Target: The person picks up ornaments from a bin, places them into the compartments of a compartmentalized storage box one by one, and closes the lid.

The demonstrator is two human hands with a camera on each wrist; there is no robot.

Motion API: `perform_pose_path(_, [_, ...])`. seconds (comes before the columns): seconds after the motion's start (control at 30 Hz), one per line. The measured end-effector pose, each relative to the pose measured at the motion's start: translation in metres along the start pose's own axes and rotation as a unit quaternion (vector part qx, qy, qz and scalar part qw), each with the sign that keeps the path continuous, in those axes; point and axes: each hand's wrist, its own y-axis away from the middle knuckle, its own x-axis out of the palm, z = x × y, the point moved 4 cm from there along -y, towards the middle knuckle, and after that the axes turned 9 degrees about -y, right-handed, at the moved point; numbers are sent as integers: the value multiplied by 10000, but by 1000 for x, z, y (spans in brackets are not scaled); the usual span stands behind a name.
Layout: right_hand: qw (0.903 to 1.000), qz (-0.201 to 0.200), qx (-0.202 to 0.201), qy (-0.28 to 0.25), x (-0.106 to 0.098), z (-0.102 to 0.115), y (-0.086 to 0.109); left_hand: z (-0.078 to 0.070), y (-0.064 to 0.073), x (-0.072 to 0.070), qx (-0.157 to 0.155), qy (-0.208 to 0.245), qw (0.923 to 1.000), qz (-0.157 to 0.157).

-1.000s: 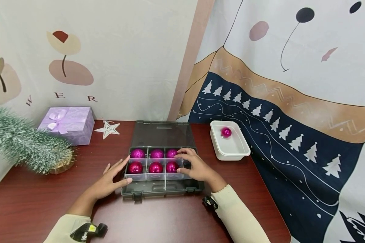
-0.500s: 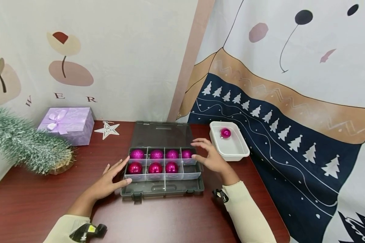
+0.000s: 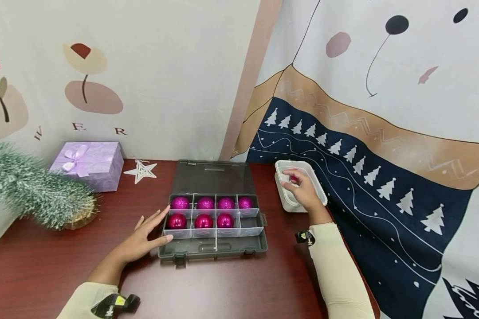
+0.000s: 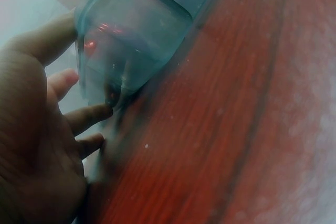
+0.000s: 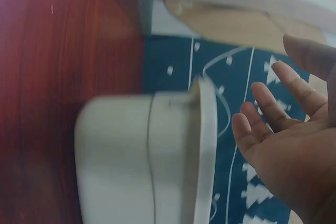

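A dark grey plastic organizer box (image 3: pixel 213 243) lies with its lid folded back on the table. Glittery and shiny magenta Christmas baubles (image 3: pixel 203 220) sit one to a compartment; the front right compartment holds none. My left hand (image 3: pixel 145 237) rests against the box's left side, fingers extended; the left wrist view shows its fingertips at the box wall (image 4: pixel 142 35). My right hand (image 3: pixel 303 190) is over the white plastic tub (image 3: pixel 317 188), fingers loosely bent around a magenta bauble (image 3: pixel 293 179), partly hidden. In the right wrist view the fingers (image 5: pixel 265 100) are spread beside the tub's rim.
To the left stand a frosted artificial tree (image 3: pixel 36 186) and a lilac gift box (image 3: pixel 89 164) with a bow. A white star ornament (image 3: pixel 141 171) lies behind the organizer. Printed cloth (image 3: pixel 343 186) hangs along the table's right edge.
My right hand left a glittery bauble in the back right compartment and moved right, from the organizer to over the white tub. The left hand has stayed at the box's side.
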Motion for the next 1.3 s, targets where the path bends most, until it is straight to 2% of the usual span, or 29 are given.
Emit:
perform_pose_path(0.13, [9986, -224, 471, -96, -15, -14, -10, 0, 1, 1, 3, 3, 10000, 2])
perform_pose_path(0.43, [9922, -614, 1088, 40, -34, -34, -31, 1, 0, 0, -34, 6, 10000, 28])
perform_pose_path(0.63, [9865, -738, 1364, 530, -42, -44, -42, 1, 0, 1, -27, 23, 10000, 40])
perform_pose_path(0.93, [9810, -584, 1670, 790, -48, -53, -49, 0, -1, -2, -46, 17, 10000, 42])
perform_pose_path(1.13, [9784, -320, 1813, 937, -50, -55, -52, 1, -1, -2, -46, -14, 10000, 23])
perform_pose_path(1.3, [9722, -166, 2107, 1003, -51, -59, -54, 1, 0, 0, -62, -1, 10000, 9])
